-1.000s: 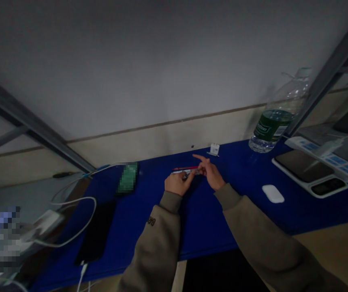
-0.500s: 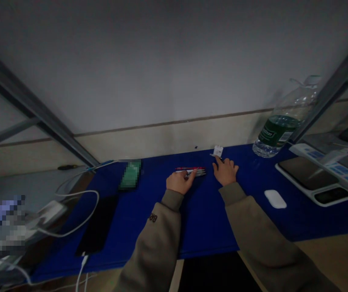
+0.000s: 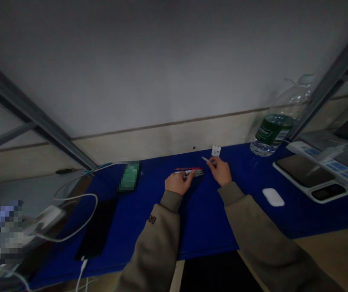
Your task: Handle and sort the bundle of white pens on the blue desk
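My left hand (image 3: 178,182) rests on the blue mat (image 3: 204,215), fingers curled against a row of pens (image 3: 192,170), one red on the far side. My right hand (image 3: 220,170) is just right of the pens, fingers pinched on a small pale stick-like object (image 3: 206,159) that pokes out to the upper left. A small white block (image 3: 216,151) stands on the mat just beyond my right hand, near the wall.
A big water bottle (image 3: 275,127) stands at the back right. A white mouse (image 3: 272,197), a tablet and phone on a tray (image 3: 309,174) and a power strip (image 3: 328,162) lie to the right. A black phone (image 3: 96,231), white cables (image 3: 70,202) and a green item (image 3: 129,176) lie left.
My right hand reached toward the white block with fingers flat on the mat, then drew back a little and now pinches a small pale stick. My left hand stayed on the pens.
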`<state>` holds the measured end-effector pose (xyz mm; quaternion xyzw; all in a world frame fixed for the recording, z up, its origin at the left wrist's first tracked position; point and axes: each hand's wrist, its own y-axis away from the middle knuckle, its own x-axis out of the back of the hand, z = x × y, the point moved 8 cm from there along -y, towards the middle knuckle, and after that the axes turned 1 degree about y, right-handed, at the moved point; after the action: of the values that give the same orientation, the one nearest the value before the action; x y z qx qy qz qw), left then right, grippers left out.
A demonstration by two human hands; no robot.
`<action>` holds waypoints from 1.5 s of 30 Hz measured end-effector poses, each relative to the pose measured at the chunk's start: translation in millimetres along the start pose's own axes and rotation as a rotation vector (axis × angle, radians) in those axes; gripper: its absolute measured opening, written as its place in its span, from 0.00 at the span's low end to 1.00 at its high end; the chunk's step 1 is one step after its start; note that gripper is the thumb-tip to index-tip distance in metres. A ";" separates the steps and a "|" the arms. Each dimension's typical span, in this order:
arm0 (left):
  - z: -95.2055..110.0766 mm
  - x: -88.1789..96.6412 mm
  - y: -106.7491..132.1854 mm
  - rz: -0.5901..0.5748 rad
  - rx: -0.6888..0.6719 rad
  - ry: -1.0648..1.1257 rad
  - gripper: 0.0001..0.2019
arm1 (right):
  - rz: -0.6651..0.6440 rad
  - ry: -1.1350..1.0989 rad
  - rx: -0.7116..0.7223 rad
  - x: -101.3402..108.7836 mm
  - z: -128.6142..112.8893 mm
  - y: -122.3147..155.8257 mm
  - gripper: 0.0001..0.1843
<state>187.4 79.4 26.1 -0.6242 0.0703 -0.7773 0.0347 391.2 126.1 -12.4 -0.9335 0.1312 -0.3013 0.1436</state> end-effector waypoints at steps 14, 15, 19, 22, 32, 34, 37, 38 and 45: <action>-0.1 -0.3 -0.3 0.005 -0.002 0.001 0.38 | -0.068 -0.932 -0.122 -15.2 -27.7 8.6 0.15; 0.0 0.0 -0.3 0.008 -0.003 -0.004 0.38 | -0.059 -0.935 -0.121 -14.4 -26.6 8.0 0.15; -0.8 0.5 -0.8 0.016 0.001 -0.018 0.38 | -0.002 -0.867 -0.089 -7.5 -24.2 5.9 0.15; -1.3 -0.9 -1.5 -0.001 -0.002 -0.018 0.38 | 0.000 -0.775 -0.041 -3.5 -29.4 6.9 0.15; 4.9 -10.6 -4.6 -0.049 -0.152 -0.027 0.32 | -0.177 -0.735 -0.019 -16.2 -38.7 10.9 0.15; 8.7 -13.9 -4.6 -0.075 -0.214 -0.011 0.28 | -0.267 -0.748 -0.038 -26.9 -38.4 13.1 0.16; 8.6 -16.2 -5.2 -0.098 -0.228 0.001 0.24 | -0.398 -0.759 -0.026 -39.6 -43.0 18.5 0.16; 7.9 -16.5 -5.3 -0.104 -0.222 0.005 0.24 | -0.422 -0.751 -0.011 -41.2 -45.1 20.0 0.16; 14.6 -15.8 -2.0 -0.123 -0.267 0.049 0.22 | -0.345 -0.475 0.075 -30.3 -49.6 20.5 0.17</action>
<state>205.2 82.7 14.2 -0.6071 0.1354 -0.7768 -0.0979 334.4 107.8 3.2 -0.9805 -0.0777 -0.0988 0.1513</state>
